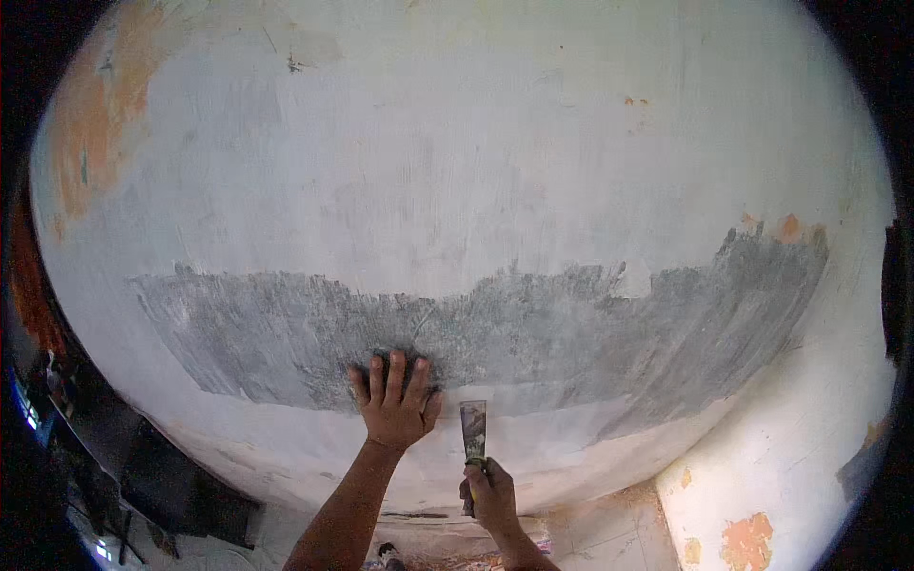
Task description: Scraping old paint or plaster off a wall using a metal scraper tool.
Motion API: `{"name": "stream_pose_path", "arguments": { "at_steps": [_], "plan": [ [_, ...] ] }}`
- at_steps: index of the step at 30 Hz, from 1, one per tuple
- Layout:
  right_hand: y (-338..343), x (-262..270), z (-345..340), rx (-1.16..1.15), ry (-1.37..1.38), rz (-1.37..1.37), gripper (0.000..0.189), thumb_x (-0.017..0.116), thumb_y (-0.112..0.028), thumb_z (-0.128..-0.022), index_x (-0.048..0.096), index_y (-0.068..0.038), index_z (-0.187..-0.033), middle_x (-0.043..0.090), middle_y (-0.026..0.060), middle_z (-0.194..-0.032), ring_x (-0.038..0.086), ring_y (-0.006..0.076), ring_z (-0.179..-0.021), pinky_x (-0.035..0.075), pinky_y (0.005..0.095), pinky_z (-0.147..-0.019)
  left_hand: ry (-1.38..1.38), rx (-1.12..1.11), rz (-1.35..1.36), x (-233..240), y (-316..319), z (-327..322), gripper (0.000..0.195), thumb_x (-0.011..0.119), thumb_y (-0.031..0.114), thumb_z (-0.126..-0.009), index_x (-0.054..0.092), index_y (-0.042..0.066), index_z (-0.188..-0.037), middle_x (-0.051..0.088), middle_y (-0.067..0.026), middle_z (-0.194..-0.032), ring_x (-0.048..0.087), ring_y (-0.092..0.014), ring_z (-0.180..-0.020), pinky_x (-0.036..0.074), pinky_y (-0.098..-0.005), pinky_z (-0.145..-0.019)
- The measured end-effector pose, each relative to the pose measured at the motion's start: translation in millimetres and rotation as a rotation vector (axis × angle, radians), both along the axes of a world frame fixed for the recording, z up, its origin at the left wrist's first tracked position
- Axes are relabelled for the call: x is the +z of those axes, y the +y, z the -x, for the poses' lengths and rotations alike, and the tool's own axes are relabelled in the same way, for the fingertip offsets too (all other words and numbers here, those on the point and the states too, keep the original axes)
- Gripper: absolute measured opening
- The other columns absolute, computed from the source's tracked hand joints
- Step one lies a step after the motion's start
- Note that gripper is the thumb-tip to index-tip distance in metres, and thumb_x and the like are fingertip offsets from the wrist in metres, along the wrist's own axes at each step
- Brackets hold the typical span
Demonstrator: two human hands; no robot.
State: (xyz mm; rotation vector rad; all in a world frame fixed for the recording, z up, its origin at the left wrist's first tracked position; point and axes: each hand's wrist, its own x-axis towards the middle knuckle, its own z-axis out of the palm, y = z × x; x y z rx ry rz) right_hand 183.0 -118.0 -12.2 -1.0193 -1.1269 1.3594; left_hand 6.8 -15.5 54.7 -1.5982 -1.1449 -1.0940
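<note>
My left hand point(397, 403) lies with its fingers spread on the wall, its fingertips over the lower part of a rough grey patch point(528, 328). Nothing shows in it. My right hand point(490, 492) grips the handle of a putty knife point(474, 428), whose blade points up the wall just right of my left hand. Grey smears mark the blade. Whether the blade's edge touches the wall, I cannot tell. Around the grey band the wall point(443, 171) is whitish, with orange-brown areas at the upper left and small ones at the right.
A second wall point(778, 457) with peeled orange spots meets this one at the lower right. Below lie a tiled floor point(607, 535), scattered debris point(464, 560) and a shoe point(390, 555). A dark panel-like object point(171, 471) stands at the lower left.
</note>
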Motion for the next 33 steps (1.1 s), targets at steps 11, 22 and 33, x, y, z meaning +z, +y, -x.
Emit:
{"name": "stream_pose_path", "arguments": {
  "at_steps": [11,22,33],
  "plan": [
    [0,2,-13,0.091,-0.081,0.165,0.030,0.055,-0.034,-0.092,0.057,-0.004,-0.095,0.060,0.0055,-0.073,0.055,0.0112,-0.059,0.042,0.0264,-0.050,-1.328,-1.007,1.155,-77,-126,-71,0.045,0.039,0.027,-0.099,0.040,-0.005,-0.131,0.053,-0.0181,-0.122,0.054,-0.025,-0.110,0.041,-0.0353,-0.096],
    [20,48,-45,0.098,-0.935,-0.264,0.041,0.055,-0.045,-0.088,0.067,-0.007,-0.090,0.066,0.0152,-0.084,0.064,0.0317,-0.080,0.051,0.0394,-0.075,-1.403,-1.034,1.300,-95,-128,-87,0.038,0.039,0.029,-0.099,0.033,0.003,-0.126,0.058,-0.0107,-0.078,0.059,-0.015,-0.052,0.051,-0.0285,-0.049],
    [124,121,-85,-0.716,-1.442,-1.396,0.061,0.052,-0.045,-0.086,0.040,-0.013,-0.137,0.028,0.0213,-0.143,0.028,0.0388,-0.132,0.019,0.0584,-0.108,-1.414,-0.975,1.224,-100,-115,-94,0.040,0.050,0.044,-0.093,0.053,0.004,-0.089,0.054,-0.0063,-0.056,0.052,-0.012,-0.045,0.044,-0.0292,-0.042]
  ]
}}
